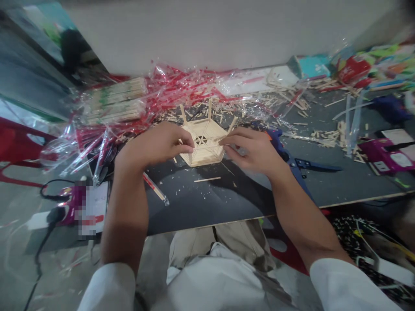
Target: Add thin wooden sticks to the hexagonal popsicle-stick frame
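Although it was unclear whether either grip held anything, the left hand [158,144] and right hand [253,147] flanked the hexagonal stick frame [205,158] on the bench [188,209], where a sideways knock could have loosened its slender uprights [210,109].

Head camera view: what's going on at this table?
A person works bare-handed at a hexagonal frame of pale wooden sticks on a dark grey tabletop. The left hand is at its left side and the right hand at its right; whether either grips a stick is hard to tell. Several posts stand up from the frame. One loose pale thin stick lies in front, blue-handled shears lie to the right, and red-and-clear plastic wrappers are heaped behind.
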`<state>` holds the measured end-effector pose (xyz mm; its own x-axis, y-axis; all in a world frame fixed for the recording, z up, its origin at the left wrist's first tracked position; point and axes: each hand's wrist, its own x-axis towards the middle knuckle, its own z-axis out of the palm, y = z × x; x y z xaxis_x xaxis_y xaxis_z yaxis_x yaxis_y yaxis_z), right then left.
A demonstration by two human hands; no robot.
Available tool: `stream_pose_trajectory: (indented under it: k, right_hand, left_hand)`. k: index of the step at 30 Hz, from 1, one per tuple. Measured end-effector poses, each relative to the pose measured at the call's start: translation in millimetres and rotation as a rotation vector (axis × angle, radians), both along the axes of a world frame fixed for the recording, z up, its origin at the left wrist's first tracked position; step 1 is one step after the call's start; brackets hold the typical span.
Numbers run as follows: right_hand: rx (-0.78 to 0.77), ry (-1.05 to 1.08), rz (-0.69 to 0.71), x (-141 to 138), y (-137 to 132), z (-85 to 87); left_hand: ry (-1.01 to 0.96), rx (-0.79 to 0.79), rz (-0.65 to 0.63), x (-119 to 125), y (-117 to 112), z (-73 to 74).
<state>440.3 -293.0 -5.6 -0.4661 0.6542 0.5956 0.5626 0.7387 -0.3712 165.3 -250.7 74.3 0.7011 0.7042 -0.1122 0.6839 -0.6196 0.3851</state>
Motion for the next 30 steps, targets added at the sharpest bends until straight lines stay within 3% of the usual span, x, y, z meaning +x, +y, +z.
stream_pose_trajectory:
  k: [4,13,20,30]
  right_hand:
    - [0.036,-0.001,0.007,3.9,0.5,0.6]
    - [0.032,-0.032,-0.045,1.9,-3.8,4.8]
    - [0.074,-0.06,-0.111,-5.2,-8.2,4.1]
    - [0.13,-0.114,-0.116,-4.6,-10.3,4.2]
  left_hand:
    - [0.02,-0.076,0.022,0.3,-1.4,8.5]
    - [0.001,-0.091,0.013,-2.2,1.9,4.6]
    - [-0.017,-0.057,-0.005,0.7,0.2,2.7]
    - [0.048,0.12,-0.012,31.0,-21.0,1.1]
